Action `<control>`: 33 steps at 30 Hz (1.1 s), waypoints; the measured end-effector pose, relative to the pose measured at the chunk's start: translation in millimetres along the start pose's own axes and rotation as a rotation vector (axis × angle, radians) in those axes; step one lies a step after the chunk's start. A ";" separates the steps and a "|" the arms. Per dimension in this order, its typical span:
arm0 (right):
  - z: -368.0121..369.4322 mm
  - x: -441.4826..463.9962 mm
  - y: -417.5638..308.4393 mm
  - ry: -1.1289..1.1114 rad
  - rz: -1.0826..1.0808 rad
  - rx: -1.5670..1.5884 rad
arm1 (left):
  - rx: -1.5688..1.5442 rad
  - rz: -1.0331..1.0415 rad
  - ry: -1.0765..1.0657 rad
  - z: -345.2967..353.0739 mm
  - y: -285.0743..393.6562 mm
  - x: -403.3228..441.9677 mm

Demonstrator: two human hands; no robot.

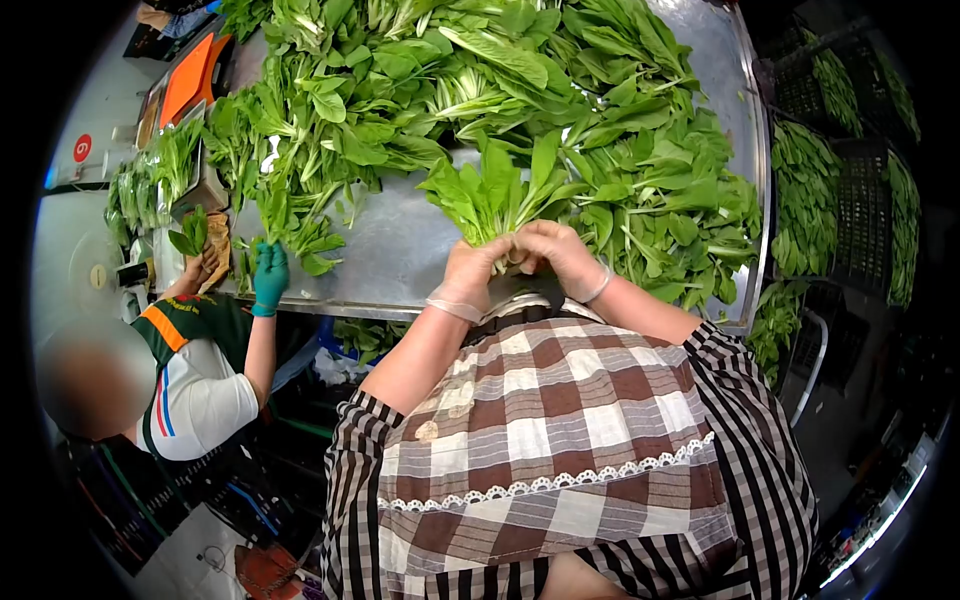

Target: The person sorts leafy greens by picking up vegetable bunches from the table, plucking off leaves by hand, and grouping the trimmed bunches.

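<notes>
A bunch of leafy greens [497,190] stands fanned out, leaves pointing away from me, above the near edge of the metal table. Around its stems is closed my left hand [472,272], in a thin clear glove. From the other side my right hand [562,255], gloved the same way, pinches at the base of the same stems. The stem ends are mostly hidden between my fingers. Right behind the bunch lies a large heap of loose leafy greens [400,90], and more leaves spread beside my right hand.
The metal table [385,240] has a raised rim along its right side. At left a co-worker with a green-gloved hand [269,280] handles greens beside a scale with an orange panel [188,80]. Black crates [862,215] filled with greens stand at right.
</notes>
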State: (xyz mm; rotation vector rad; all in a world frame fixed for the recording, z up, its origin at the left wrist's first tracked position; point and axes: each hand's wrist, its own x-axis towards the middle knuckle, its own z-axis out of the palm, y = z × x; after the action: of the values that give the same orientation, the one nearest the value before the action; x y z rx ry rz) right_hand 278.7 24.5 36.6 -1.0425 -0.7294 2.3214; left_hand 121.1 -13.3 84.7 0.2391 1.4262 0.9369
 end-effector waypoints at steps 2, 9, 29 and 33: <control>-10.1 7.8 8.3 0.057 0.049 0.066 | 0.023 0.020 -0.009 -0.7 -0.8 -0.2; -16.7 34.6 9.0 0.177 0.005 0.269 | 0.156 -0.020 -0.066 -12.4 0.1 -1.4; -56.9 36.2 -26.2 0.231 -0.048 0.379 | -0.280 0.163 -0.020 -59.2 31.9 -40.0; -42.4 27.4 -27.6 0.082 0.004 0.397 | -0.277 0.102 0.066 -48.9 20.4 -21.5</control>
State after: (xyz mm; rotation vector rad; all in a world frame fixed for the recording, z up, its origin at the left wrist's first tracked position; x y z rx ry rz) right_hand 301.5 73.1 16.0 -0.9463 -0.2192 2.2834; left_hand 71.3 -33.3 104.6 0.0748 1.3354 1.2233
